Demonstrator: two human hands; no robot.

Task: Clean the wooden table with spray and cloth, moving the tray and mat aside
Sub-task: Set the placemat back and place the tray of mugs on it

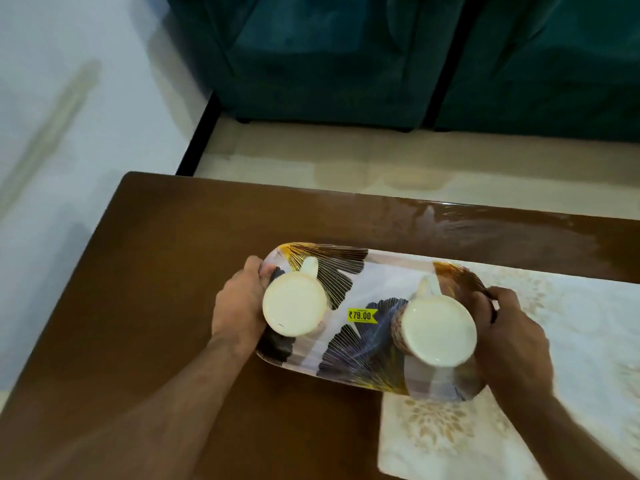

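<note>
Two teal sofa sections fill the far side of the view, standing on a pale floor beyond the brown wooden tabletop. The tabletop's far right stretch shows a hazy, streaked sheen. A white mat with a faint gold floral pattern lies on the right part of the tabletop, running off the right edge of the view. The tray, an oblong with rounded ends and dark and yellow fan-leaf prints, has its long axis running left to right and tilted slightly down to the right; its right end lies over the mat's left edge and its left end over bare wood. Whether it rests on the surface or is lifted just clear cannot be told. Both forearms reach in from the near edge. The left hand grips the tray's left end, thumb over the rim. The right hand grips the right end, fingers curled round the rim. Two cream mugs stand upside down on the tray: the left mug beside the left hand, the right mug beside the right, handles pointing away. A yellow price sticker sits between them.
</note>
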